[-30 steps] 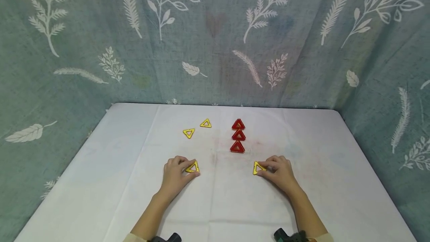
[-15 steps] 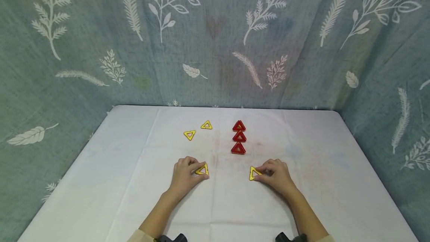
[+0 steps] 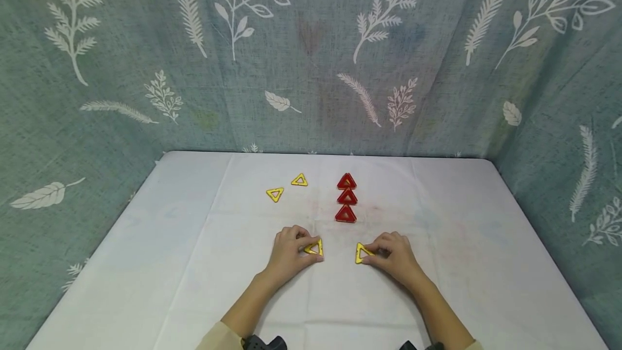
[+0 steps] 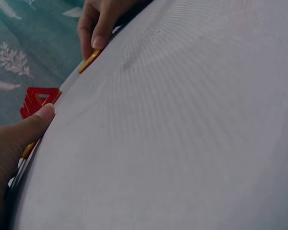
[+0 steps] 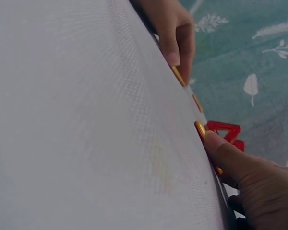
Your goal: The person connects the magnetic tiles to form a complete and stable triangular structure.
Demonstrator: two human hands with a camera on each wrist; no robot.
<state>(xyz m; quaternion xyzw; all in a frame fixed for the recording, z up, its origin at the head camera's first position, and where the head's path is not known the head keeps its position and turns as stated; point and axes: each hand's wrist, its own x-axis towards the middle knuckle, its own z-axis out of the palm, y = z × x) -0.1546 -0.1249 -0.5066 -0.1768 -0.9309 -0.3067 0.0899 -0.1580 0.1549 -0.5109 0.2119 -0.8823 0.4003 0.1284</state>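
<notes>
My left hand (image 3: 290, 253) pinches a yellow triangle tile (image 3: 319, 248) between thumb and fingers, low over the white tabletop. Facing it, my right hand (image 3: 396, 255) pinches another yellow triangle tile (image 3: 358, 253) by its right side. A short gap separates the two tiles, and each has an open centre. Beyond the hands, red triangle pieces (image 3: 346, 214) stand in a row going back. In the right wrist view, the thumb (image 5: 216, 141) presses on the yellow tile's edge. The left wrist view shows the left thumb (image 4: 45, 112), with much of its tile hidden.
Two loose yellow triangle tiles, a nearer one (image 3: 275, 194) and a farther one (image 3: 299, 180), lie at the back left of the white-covered table (image 3: 146, 263). A green leaf-patterned curtain (image 3: 311, 69) hangs behind the table and along both sides.
My left hand has moved to the right with its yellow triangle tile. My right hand has shifted slightly left with its own, so the gap between the tiles has narrowed.
</notes>
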